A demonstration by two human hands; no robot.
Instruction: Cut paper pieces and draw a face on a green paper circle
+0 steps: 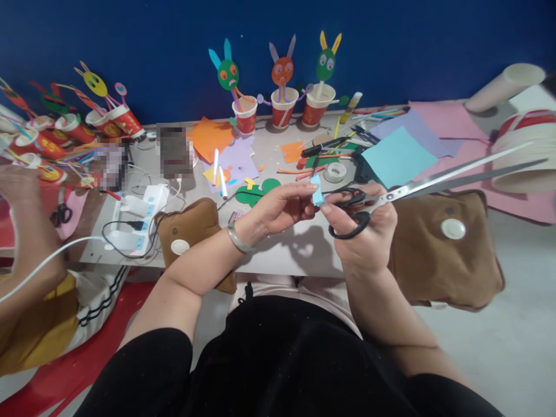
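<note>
- The bit of blue paper [317, 194] is very small. It could slip out of the fingers and get lost in the paper scraps on the tabletop [286, 258].
- The scissors [434, 183] are long and sharp. Their black handles are right next to the fingers that hold the paper, so a quick snip could nick a fingertip.
- The blades stick far out to the right, over the brown cushion [443, 255] and the coloured sheets of paper [397, 156]. A big swing could poke or knock something there.
- Another person's arm [30, 243] is at the far left, well away from the blades, so I think it is safe.
- The left hand [278, 209] is held up above the tabletop edge with its palm turned in. The thumb and fingertips are pinched shut on the blue paper, and there is a bangle [238, 238] on the wrist.
- The right hand [367, 234] is held up just beside it, almost touching. Its fingers are curled closed around the scissor handles. The blades look a little bit apart at the tips.
- Both arms are bent and the hands meet in front of the body.
</note>
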